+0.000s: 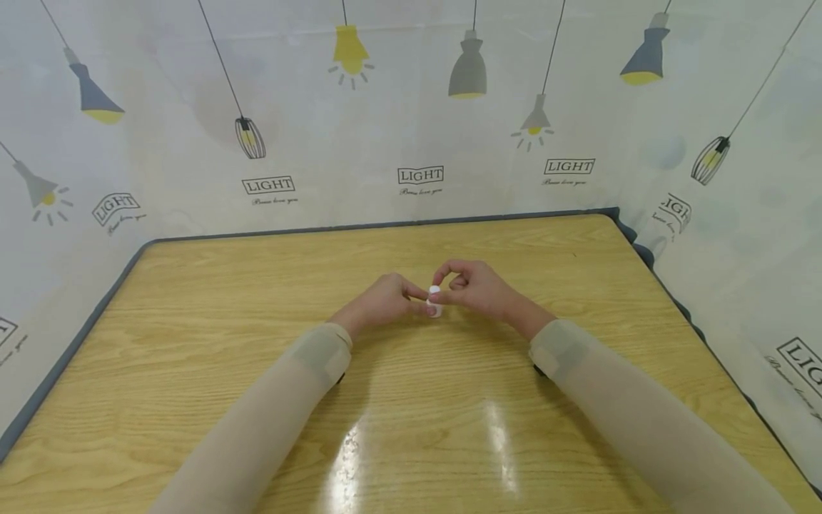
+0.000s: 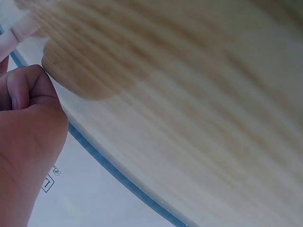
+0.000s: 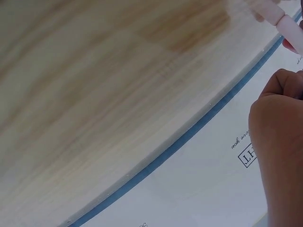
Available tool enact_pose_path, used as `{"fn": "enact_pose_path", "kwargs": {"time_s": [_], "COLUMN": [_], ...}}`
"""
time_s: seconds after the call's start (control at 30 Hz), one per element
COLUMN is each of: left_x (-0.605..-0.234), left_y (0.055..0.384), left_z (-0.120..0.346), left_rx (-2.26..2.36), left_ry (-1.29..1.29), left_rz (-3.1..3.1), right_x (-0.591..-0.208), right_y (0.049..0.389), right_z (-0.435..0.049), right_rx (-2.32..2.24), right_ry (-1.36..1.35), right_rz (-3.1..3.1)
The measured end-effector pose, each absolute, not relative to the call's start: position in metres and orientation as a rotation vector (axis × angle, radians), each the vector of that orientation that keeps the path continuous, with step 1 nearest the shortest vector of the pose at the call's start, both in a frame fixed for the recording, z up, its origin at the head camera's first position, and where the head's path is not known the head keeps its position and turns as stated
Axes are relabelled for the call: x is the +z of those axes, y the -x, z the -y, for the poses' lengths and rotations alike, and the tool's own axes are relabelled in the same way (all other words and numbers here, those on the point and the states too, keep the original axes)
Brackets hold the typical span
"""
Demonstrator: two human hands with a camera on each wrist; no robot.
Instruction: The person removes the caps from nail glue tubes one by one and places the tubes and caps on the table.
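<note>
Between both hands, near the middle of the table, stands a small white capped tube. My left hand grips its lower part from the left, thumb and forefinger against the side. From the right, my right hand pinches the rounded top between thumb and forefinger, its other fingers curled in. A seam round the white tube shows in the right wrist view, at the upper right corner. In the left wrist view the tube is partly cut off at the upper left. Whether its base touches the table cannot be told.
The wood-grain table has a dark blue edge at the back and sides. A pale cloth wall printed with lamps rises behind it and on both sides. Light glares off the table between the forearms.
</note>
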State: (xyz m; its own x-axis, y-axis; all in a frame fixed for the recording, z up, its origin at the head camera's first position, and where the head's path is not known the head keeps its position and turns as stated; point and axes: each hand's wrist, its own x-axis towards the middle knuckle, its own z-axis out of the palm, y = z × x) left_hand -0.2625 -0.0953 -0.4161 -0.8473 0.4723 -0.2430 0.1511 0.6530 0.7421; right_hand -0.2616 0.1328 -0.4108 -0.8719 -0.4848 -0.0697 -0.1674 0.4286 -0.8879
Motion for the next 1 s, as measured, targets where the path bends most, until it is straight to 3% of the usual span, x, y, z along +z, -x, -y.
{"fn": "enact_pose_path", "kwargs": {"time_s": [1.0], "left_x": [-0.4185], "left_y": [0.2643], "left_z": [0.0957], "left_rx": [1.032], "left_ry": [-0.519], "left_rz": [-2.464], "right_x": [-0.414], "right_y": [0.264], "right_z": [-0.1367], "right_rx": [-1.442], "right_ry": [0.59], "right_rz": [-2.368]}}
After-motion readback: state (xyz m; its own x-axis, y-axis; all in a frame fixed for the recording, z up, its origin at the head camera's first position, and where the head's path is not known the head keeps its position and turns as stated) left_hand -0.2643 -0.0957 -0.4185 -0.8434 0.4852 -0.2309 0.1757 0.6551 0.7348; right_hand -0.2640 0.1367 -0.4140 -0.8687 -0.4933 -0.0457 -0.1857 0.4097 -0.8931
